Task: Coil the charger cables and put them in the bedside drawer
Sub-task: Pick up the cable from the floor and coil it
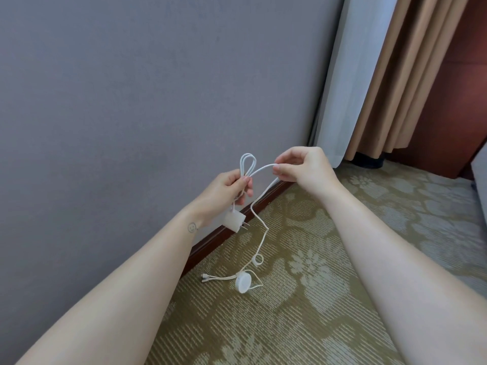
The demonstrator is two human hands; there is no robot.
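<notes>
Head: mid-coil. Pinching loops [247,164] w/ L hand [232,188], plug [234,221] at 6. Pinching cable [259,233] w/ R hand [303,167] at 3. Slack down to puck [243,281] on carpet [316,299], 6. Next: lay another loop into L, no twist. Drawer unseen.

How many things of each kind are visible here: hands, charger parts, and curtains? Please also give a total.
hands: 2, the left hand and the right hand
white charger cable: 1
white plug adapter: 1
round white hub: 1
curtains: 2, the white sheer curtain and the tan curtain
total: 7
</notes>
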